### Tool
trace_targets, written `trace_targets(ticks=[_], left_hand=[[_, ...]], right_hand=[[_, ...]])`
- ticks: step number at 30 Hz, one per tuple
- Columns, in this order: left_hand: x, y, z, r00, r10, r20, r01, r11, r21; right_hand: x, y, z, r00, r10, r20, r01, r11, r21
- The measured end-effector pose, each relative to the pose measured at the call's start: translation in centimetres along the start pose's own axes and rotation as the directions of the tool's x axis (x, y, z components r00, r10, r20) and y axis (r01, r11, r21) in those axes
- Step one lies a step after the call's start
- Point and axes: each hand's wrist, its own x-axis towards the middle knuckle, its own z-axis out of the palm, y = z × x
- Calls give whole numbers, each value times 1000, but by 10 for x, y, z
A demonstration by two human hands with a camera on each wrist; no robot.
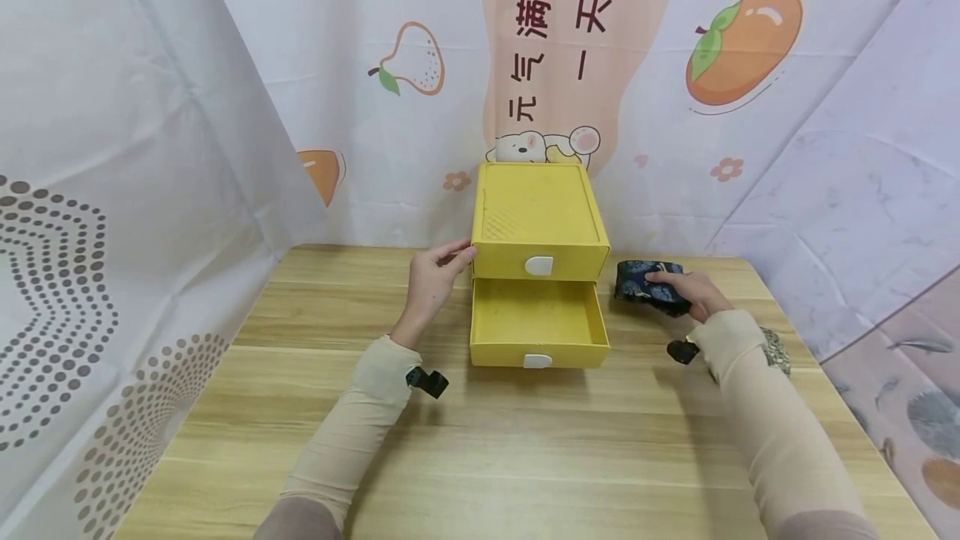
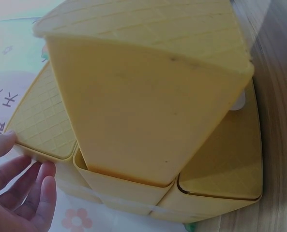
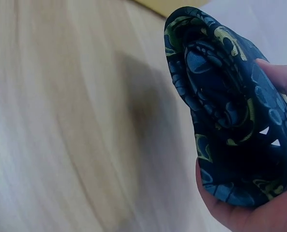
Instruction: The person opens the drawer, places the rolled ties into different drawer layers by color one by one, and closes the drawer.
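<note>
A yellow two-drawer box stands at the back of the table, its lower drawer pulled out and bare inside. My left hand rests its fingertips against the left side of the box, by the upper drawer; in the left wrist view the fingers are loosely bent beside its edge. To the right of the box, my right hand grips a rolled dark-blue patterned cloth. The right wrist view shows the cloth's rolled layers end-on, with the thumb and fingers on opposite sides of it.
A second, lighter patterned cloth bundle lies on the table, partly hidden behind the right sleeve. The wooden table ends at a printed curtain behind the box.
</note>
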Motion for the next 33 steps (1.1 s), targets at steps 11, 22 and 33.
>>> trace_targets(ticks=[11,22,33], left_hand=[[-1,-1,0,1000,5,10,-5,1000,11],[-1,0,-1,1000,-6,10,6,1000,9],[0,1,1,1000,-4,5,4,1000,4]], right_hand=[[-5,-6,-7,999,-48,16,47,997,59],[-15,-22,-9,997,-75,-6,75,978,194],[-36,-38,-16,996,-77,50,62,963,261]])
